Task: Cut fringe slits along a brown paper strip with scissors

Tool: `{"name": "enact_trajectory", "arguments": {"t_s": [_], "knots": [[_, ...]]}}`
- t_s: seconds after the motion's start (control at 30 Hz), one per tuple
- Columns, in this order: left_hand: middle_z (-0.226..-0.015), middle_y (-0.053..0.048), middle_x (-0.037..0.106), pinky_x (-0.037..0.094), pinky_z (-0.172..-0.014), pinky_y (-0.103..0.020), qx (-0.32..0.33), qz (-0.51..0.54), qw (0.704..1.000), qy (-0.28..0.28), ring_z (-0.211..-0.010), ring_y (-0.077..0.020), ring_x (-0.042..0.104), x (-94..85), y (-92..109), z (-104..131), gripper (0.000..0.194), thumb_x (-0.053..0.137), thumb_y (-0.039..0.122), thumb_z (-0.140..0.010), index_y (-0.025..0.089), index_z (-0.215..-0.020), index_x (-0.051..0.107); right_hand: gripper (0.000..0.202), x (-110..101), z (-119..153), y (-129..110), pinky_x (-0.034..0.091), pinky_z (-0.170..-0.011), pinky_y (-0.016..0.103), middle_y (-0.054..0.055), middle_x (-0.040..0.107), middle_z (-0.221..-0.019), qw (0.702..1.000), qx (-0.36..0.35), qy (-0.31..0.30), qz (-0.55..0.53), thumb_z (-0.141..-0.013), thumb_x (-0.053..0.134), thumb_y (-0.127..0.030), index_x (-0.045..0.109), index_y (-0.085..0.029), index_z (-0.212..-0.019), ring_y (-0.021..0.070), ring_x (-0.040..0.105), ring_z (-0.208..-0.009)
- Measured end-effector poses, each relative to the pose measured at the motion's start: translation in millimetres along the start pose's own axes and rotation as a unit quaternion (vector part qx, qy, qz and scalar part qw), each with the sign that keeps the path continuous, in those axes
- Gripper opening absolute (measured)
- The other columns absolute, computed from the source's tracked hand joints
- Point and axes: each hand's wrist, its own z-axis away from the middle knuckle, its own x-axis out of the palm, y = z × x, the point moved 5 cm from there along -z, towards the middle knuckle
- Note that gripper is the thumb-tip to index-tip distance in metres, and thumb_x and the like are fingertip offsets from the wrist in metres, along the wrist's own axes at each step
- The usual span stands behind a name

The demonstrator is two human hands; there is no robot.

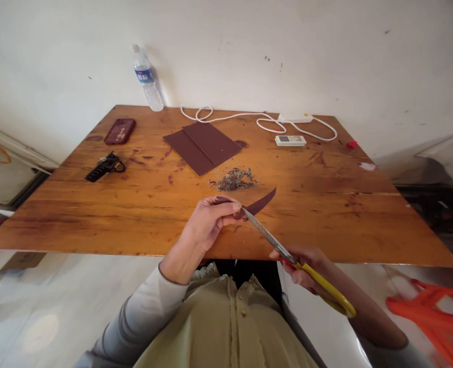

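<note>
My left hand (214,217) pinches a narrow, curved dark maroon strip (262,203) that juts out to the right past its fingertips. In my right hand (305,268) is a pair of scissors (270,240) with yellow handles. Their long blades reach up and left, with the tips at my left fingertips against the strip. The blades look nearly closed. Just beyond my left hand lies a small heap of fine clippings (234,180). Two flat maroon sheets (203,145), one overlapping the other, rest farther back; what they are made of I cannot tell.
On the wooden table (153,225) are a phone in a dark red case (120,131) and a black hair claw clip (105,166). A water bottle (147,79), a white cable with a power strip (295,118) and a remote control (290,140) lie along the back. An orange stool (436,317) stands at right.
</note>
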Motion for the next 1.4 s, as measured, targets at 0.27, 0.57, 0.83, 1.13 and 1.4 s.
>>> {"name": "enact_trajectory", "arguments": {"t_s": [0.27,0.57,0.83,1.13,1.4], "knots": [[-0.064,-0.005,0.069,0.059,-0.065,-0.025,0.016,0.003,0.999,0.038,-0.061,-0.0136,0.067,0.9,-2.7,1.9,0.021,0.089,0.023,-0.056,0.010,-0.063,0.075,0.064,4.1,5.6,31.5,0.039,-0.046,0.026,-0.002,0.049,-0.064,0.998,-0.024,0.046,0.023,-0.082,0.071,-0.071,0.080,-0.015,-0.110,0.0140,0.041,-0.051],[-0.061,-0.003,0.066,0.057,-0.065,-0.027,0.031,0.010,0.998,0.049,-0.059,-0.0129,0.064,0.8,-6.1,-0.3,0.021,0.090,0.023,-0.055,0.012,-0.060,0.073,0.063,6.5,9.7,32.5,0.040,-0.049,0.029,-0.001,0.053,-0.062,0.990,-0.043,0.088,0.098,-0.086,0.065,-0.074,0.082,-0.017,-0.107,0.0165,0.045,-0.053],[-0.060,-0.002,0.065,0.056,-0.066,-0.027,0.045,0.014,0.997,0.056,-0.060,-0.0122,0.062,0.7,-6.9,-1.8,0.018,0.087,0.022,-0.056,0.012,-0.059,0.073,0.062,8.8,8.5,30.3,0.041,-0.051,0.027,-0.002,0.052,-0.063,0.989,-0.040,0.092,0.106,-0.084,0.068,-0.074,0.081,-0.017,-0.105,0.0157,0.046,-0.054],[-0.061,-0.001,0.066,0.059,-0.066,-0.027,0.054,0.043,0.994,0.079,-0.065,-0.0145,0.066,-6.8,-0.4,-1.9,0.024,0.091,0.024,-0.057,0.014,-0.059,0.069,0.068,8.5,8.2,34.6,0.038,-0.049,0.027,0.000,0.057,-0.068,0.997,0.001,0.077,0.002,-0.077,0.072,-0.079,0.077,-0.018,-0.108,0.0163,0.050,-0.055],[-0.066,0.001,0.068,0.062,-0.071,-0.030,0.021,0.114,0.987,0.111,-0.068,-0.0138,0.066,-6.6,-19.6,3.5,0.026,0.092,0.024,-0.058,0.014,-0.066,0.069,0.036,44.0,-17.8,-13.7,0.047,-0.048,0.027,-0.003,0.063,-0.074,0.945,-0.034,0.169,-0.280,-0.090,0.073,-0.056,0.063,-0.028,-0.111,0.0155,0.056,-0.053]]}}
